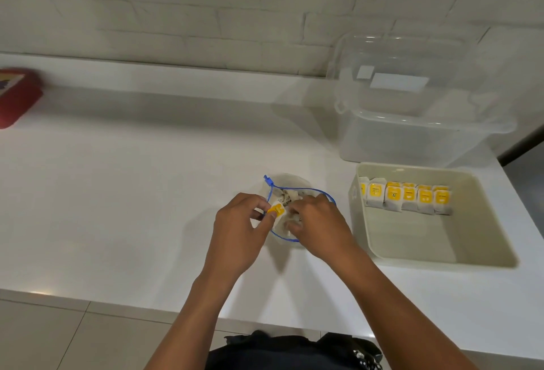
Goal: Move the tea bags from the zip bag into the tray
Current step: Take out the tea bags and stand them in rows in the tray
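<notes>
A clear zip bag (287, 184) with a blue zip rim stands open on the white counter, with tea bags inside. My left hand (240, 228) pinches a tea bag's yellow tag (276, 209) at the bag's mouth. My right hand (316, 227) reaches into the bag with fingers curled round a tea bag (290, 221), partly hidden. The cream tray (441, 255) lies to the right. Several tea bags with yellow tags (409, 197) stand in a row along its far side.
A clear plastic storage box (418, 134) with its lid leaning behind it stands behind the tray against the white brick wall. A red container (17, 96) sits at the far left. The counter's front edge runs just below my forearms.
</notes>
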Motion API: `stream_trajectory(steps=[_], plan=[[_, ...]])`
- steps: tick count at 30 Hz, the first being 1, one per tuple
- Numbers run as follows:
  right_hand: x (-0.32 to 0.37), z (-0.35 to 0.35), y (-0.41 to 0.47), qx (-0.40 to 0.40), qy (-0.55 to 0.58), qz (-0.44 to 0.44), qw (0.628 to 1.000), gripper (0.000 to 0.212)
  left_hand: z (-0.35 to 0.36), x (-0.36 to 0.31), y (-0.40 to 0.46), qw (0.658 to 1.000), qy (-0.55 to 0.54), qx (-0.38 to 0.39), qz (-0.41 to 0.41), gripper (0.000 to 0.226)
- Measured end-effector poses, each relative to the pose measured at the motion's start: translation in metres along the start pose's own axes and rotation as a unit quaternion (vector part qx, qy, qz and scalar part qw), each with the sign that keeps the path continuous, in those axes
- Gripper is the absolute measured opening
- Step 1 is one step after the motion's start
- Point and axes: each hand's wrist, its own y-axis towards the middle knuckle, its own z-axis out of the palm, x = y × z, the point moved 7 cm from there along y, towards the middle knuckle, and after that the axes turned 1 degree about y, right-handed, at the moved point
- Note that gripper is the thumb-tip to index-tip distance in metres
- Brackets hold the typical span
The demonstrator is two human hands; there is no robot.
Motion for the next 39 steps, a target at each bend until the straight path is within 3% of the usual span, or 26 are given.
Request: stream_trajectory(steps=[3,10,17,25,30,33,39], plan=[[0.0,-0.009,0.0,-0.062,0.03,0.001,0.998,0.021,0.001,-0.004,-0.002,1.0,0.0,-0.004,0.008,0.007],[-0.013,-0.041,-0.011,-0.129,0.273,0.055,0.952,0.02,-0.004,-0.015,-0.003,0.998,-0.005,-0.057,0.015,0.009],[-0.03,-0.064,-0.019,-0.111,0.45,0.044,0.885,0.014,-0.002,-0.055,-0.008,0.989,-0.105,-0.104,-0.013,0.01],[-0.073,-0.081,-0.024,-0.087,0.571,0.055,0.814,0.025,0.027,-0.081,-0.008,0.982,-0.11,-0.148,-0.041,0.015],[-0.073,-0.077,-0.014,-0.065,0.54,0.048,0.838,0.018,0.025,-0.086,-0.013,0.963,-0.126,-0.23,-0.055,0.011],[-0.056,-0.072,-0.004,-0.054,0.535,0.047,0.842,0.024,0.012,-0.084,-0.021,0.953,-0.114,-0.275,-0.055,0.009],[-0.024,-0.06,0.004,-0.046,0.526,0.05,0.848,0.012,-0.011,-0.066,-0.025,0.959,-0.069,-0.266,-0.07,0.014]])
